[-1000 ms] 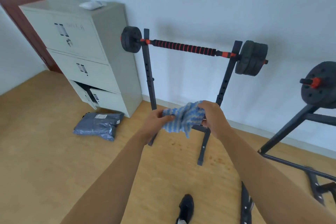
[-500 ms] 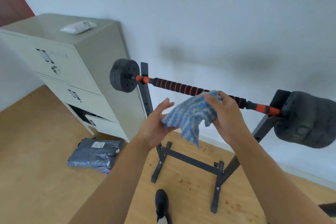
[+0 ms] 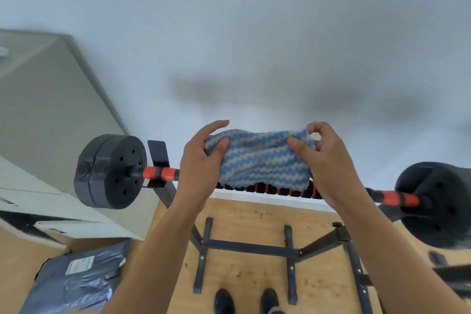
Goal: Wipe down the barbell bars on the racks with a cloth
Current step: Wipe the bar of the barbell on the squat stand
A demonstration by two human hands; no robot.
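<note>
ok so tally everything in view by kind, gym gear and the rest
barbell: 1
rack: 1
cloth: 1
hands: 2, left hand and right hand, both pinching the cloth
cabinet: 1
grey parcel bag: 1
shoes: 2
total: 9

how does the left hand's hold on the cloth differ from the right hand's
The left hand holds the cloth by its left edge, forefinger stretched over the top; the right hand pinches the top right corner, fingers curled tight. The left thumb points up; the right thumb points sideways toward the left hand. Both thumbs lie on its near face, with the cloth spread before the barbell bar.
</note>
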